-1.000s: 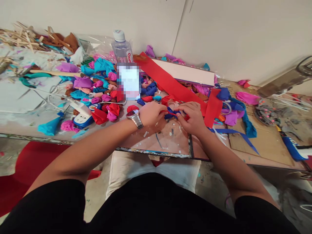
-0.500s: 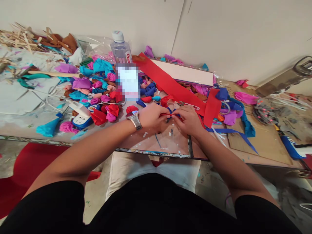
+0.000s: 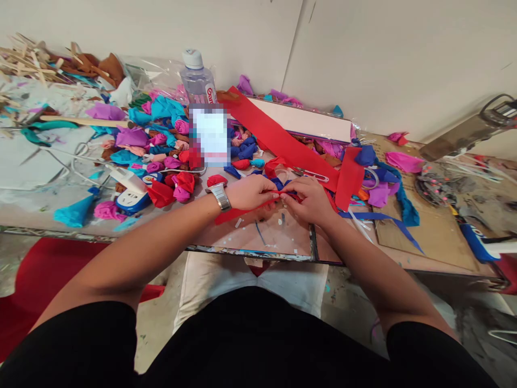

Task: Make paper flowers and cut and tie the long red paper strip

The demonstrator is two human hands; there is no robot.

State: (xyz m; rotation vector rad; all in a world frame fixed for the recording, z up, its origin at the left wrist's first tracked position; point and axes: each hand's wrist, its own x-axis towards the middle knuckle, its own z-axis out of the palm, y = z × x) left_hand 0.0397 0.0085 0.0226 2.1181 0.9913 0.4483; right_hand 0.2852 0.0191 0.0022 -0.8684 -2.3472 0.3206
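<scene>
Over the front of the table, my left hand (image 3: 251, 193) and my right hand (image 3: 309, 200) meet, fingertips pinched together on a strip of red crepe paper (image 3: 226, 216). Part of this strip trails out below my left wrist, which wears a metal watch (image 3: 220, 196). My fingers hide most of the pinched part. Just behind them lie blue paper pieces (image 3: 278, 183) and a pair of small white-handled snips (image 3: 315, 175). A long, wide red paper band (image 3: 278, 134) slants across the table behind my hands.
A pile of crumpled coloured paper (image 3: 161, 110) spreads at the left, with a bottle (image 3: 197, 78), a blurred lit screen (image 3: 210, 134) and a power strip (image 3: 133, 200). Pliers (image 3: 36, 134) and wooden sticks (image 3: 24, 59) lie further left. Cardboard (image 3: 428, 237) is at the right.
A length of red paper now shows below my left wrist, where bare tabletop showed before. Both hands stay pinched together, the left turned slightly. The view has shifted a little.
</scene>
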